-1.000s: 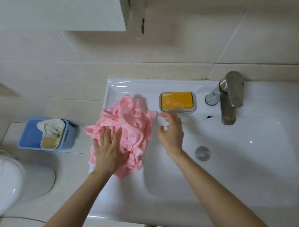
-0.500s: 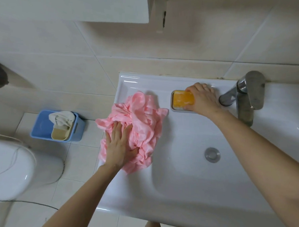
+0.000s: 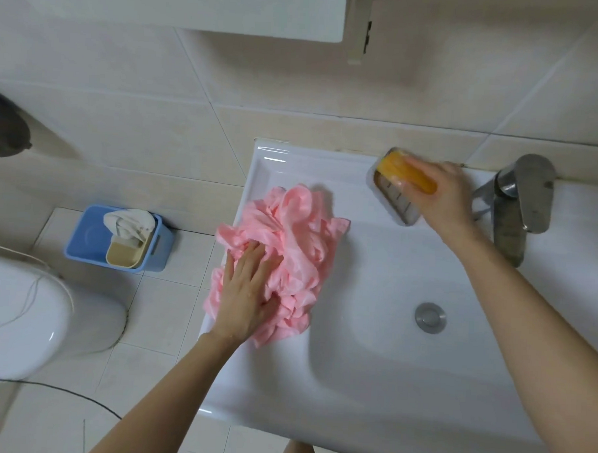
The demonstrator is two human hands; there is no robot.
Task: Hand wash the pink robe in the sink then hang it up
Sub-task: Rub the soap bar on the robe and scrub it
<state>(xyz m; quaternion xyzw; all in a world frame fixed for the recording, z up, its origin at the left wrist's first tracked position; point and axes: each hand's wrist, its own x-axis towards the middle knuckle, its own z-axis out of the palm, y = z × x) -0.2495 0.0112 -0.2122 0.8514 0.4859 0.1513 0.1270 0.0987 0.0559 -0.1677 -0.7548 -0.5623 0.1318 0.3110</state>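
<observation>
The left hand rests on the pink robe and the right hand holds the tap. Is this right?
No: in the head view the right hand grips the orange soap, not the tap. The left hand rests on the pink robe.

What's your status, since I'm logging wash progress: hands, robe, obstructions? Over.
Left hand pressing flat on pink robe, bunched on left rim of sink. Right hand gripping orange soap bar, tilted up from soap dish. Nothing in the way.

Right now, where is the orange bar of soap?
In the head view, the orange bar of soap is gripped by the right hand just above the grey soap dish on the back rim of the white sink, left of the metal tap.
</observation>
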